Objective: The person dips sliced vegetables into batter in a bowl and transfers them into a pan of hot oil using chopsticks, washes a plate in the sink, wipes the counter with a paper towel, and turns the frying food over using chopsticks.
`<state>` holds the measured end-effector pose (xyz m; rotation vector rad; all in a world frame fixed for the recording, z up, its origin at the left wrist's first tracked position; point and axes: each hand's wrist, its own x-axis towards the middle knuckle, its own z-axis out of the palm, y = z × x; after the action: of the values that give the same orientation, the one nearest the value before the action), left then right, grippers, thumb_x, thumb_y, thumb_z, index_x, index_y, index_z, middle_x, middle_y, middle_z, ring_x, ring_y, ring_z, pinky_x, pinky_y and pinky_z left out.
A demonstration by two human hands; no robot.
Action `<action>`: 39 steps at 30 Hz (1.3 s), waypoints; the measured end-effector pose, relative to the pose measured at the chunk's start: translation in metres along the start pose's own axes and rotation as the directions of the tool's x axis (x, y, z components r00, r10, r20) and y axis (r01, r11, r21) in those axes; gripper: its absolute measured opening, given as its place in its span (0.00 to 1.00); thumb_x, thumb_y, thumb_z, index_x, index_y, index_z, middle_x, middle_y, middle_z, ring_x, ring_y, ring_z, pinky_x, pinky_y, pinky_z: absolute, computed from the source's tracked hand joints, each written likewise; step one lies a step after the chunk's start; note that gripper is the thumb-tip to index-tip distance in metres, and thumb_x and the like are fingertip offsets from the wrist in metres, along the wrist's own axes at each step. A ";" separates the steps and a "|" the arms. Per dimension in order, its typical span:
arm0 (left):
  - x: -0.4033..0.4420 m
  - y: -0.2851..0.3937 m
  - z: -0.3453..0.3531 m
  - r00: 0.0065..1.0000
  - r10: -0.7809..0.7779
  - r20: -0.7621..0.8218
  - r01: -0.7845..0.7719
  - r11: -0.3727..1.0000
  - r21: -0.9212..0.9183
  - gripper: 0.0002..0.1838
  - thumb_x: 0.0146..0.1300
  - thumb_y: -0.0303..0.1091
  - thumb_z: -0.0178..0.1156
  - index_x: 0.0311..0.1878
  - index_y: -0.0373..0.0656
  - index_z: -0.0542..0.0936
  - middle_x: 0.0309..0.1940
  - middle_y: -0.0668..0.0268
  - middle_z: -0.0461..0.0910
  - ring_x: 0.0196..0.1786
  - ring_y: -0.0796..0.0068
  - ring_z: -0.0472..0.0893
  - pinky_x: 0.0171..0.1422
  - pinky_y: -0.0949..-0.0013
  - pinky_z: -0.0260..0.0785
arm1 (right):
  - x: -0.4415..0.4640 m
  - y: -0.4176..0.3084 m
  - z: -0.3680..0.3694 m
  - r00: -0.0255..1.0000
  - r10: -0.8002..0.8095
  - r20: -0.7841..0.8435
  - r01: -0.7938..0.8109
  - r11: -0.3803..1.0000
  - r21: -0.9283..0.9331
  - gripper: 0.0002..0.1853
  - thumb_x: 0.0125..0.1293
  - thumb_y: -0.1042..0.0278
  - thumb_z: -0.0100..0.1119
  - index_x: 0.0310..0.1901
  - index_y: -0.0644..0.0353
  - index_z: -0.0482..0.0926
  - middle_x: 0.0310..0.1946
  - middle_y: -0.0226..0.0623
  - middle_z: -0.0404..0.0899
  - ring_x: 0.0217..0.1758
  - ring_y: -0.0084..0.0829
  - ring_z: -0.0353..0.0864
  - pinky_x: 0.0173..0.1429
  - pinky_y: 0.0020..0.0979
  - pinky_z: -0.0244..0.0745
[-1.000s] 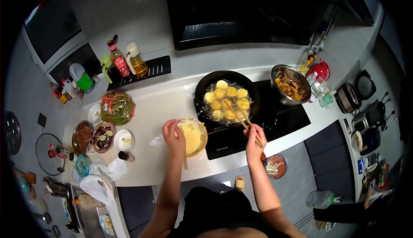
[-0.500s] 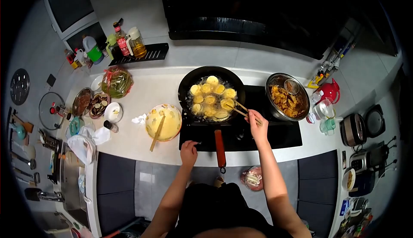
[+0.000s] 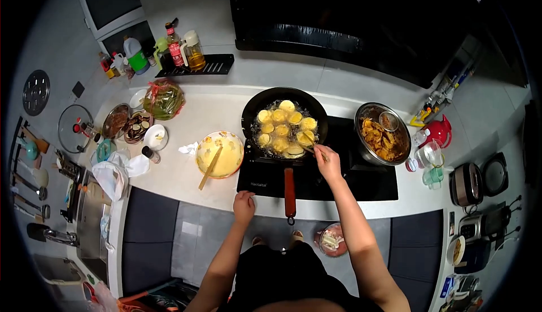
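My right hand (image 3: pixel 328 164) is closed around a pair of chopsticks (image 3: pixel 308 149). Their tips reach into the right side of a black wok (image 3: pixel 247 106), at one of the golden battered slices (image 3: pixel 305 137). Several such round slices float in bubbling oil. Loosely curled, my left hand (image 3: pixel 244 207) rests by the counter's front edge, left of the wok's red-brown handle (image 3: pixel 289 192), with nothing visible in it. Left of the wok stands a floral bowl (image 3: pixel 240 162) of yellow batter, another pair of chopsticks (image 3: pixel 210 168) leaning across its rim.
The wok sits on a black cooktop (image 3: pixel 259 190). To its right is a steel bowl (image 3: pixel 406 154) of browned fried pieces with a strainer (image 3: pixel 388 121). Dark-edged slices on a plate (image 3: pixel 138 127), a small white bowl (image 3: pixel 156 137) and a bagged green vegetable (image 3: pixel 164 100) stand left.
My right hand has moved left and slightly down, closer to the wok. My left hand has drawn back a little from the cooktop. The whole view has shifted slightly.
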<state>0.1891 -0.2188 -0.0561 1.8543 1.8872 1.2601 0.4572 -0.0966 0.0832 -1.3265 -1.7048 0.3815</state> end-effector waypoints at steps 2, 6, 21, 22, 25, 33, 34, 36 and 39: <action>-0.003 0.007 0.001 0.999 -0.034 -0.009 0.034 0.999 -0.001 0.11 0.46 0.20 0.52 0.33 0.42 0.80 0.35 0.59 0.76 0.39 0.56 0.75 0.44 0.61 0.69 | 0.001 0.002 -0.007 1.000 -0.002 -0.026 0.003 1.000 0.017 0.07 0.60 0.71 0.55 0.36 0.63 0.79 0.28 0.45 0.78 0.29 0.43 0.79 0.34 0.34 0.73; -0.001 0.016 0.006 0.998 -0.058 -0.040 0.057 0.998 -0.027 0.10 0.47 0.20 0.50 0.32 0.39 0.79 0.33 0.56 0.76 0.38 0.54 0.75 0.43 0.60 0.68 | 0.006 -0.001 -0.025 0.999 -0.042 -0.020 0.041 0.999 -0.021 0.06 0.59 0.72 0.55 0.36 0.62 0.79 0.28 0.45 0.77 0.30 0.44 0.78 0.34 0.35 0.73; 0.013 0.006 0.017 0.979 -0.155 -0.135 0.177 0.971 0.163 0.08 0.46 0.21 0.53 0.31 0.42 0.78 0.33 0.60 0.76 0.40 0.56 0.73 0.44 0.61 0.68 | 0.028 0.017 -0.028 0.918 -0.281 0.278 0.300 0.953 -0.027 0.06 0.57 0.73 0.56 0.36 0.61 0.78 0.26 0.44 0.76 0.29 0.46 0.76 0.32 0.38 0.72; 0.011 0.003 0.018 0.976 -0.173 -0.130 0.194 0.966 0.170 0.08 0.46 0.21 0.53 0.31 0.42 0.78 0.33 0.60 0.76 0.40 0.56 0.73 0.45 0.60 0.68 | 0.027 0.020 -0.026 0.914 -0.293 0.280 0.309 0.951 -0.016 0.06 0.57 0.72 0.56 0.36 0.61 0.78 0.26 0.44 0.75 0.29 0.46 0.76 0.32 0.39 0.72; 0.009 -0.003 0.017 0.969 -0.213 -0.121 0.233 0.955 0.185 0.08 0.46 0.22 0.54 0.31 0.43 0.78 0.33 0.60 0.76 0.40 0.57 0.73 0.45 0.60 0.67 | 0.027 0.030 -0.019 0.964 -0.192 0.184 0.191 0.981 0.025 0.08 0.60 0.70 0.54 0.38 0.63 0.79 0.27 0.47 0.78 0.30 0.45 0.78 0.33 0.34 0.74; 0.005 -0.014 0.012 0.954 -0.263 -0.145 0.286 0.942 0.173 0.09 0.45 0.21 0.53 0.30 0.43 0.78 0.34 0.58 0.76 0.40 0.56 0.73 0.46 0.59 0.67 | 0.028 0.049 -0.009 0.759 0.648 0.071 -0.485 0.489 0.725 0.17 0.68 0.62 0.48 0.37 0.72 0.75 0.27 0.44 0.80 0.26 0.29 0.82 0.28 0.22 0.78; 0.005 -0.014 0.012 0.951 -0.274 -0.145 0.296 0.941 0.163 0.09 0.45 0.21 0.53 0.30 0.43 0.78 0.34 0.58 0.76 0.41 0.55 0.73 0.46 0.59 0.67 | 0.030 0.050 -0.013 0.686 0.720 0.107 -0.516 0.377 0.769 0.17 0.68 0.62 0.47 0.38 0.71 0.75 0.29 0.45 0.80 0.27 0.30 0.82 0.28 0.21 0.78; 0.005 -0.014 0.011 0.945 -0.296 -0.142 0.315 0.938 0.143 0.09 0.45 0.21 0.53 0.30 0.42 0.78 0.34 0.58 0.76 0.41 0.55 0.73 0.47 0.58 0.67 | 0.031 0.046 -0.018 0.608 0.786 0.114 -0.547 0.310 0.778 0.17 0.68 0.61 0.46 0.37 0.71 0.74 0.29 0.45 0.79 0.27 0.30 0.82 0.26 0.21 0.78; 0.007 -0.016 0.010 0.933 -0.335 -0.129 0.350 0.930 0.114 0.09 0.45 0.21 0.53 0.32 0.41 0.77 0.35 0.56 0.75 0.42 0.53 0.73 0.47 0.57 0.66 | 0.030 0.030 -0.027 0.641 0.767 0.015 -0.501 0.404 0.765 0.19 0.67 0.59 0.49 0.38 0.73 0.75 0.28 0.43 0.79 0.28 0.29 0.82 0.28 0.22 0.78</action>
<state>0.1829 -0.2064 -0.0703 1.4464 2.2824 1.1566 0.4970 -0.0666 0.0902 -1.2751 -0.5026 1.0872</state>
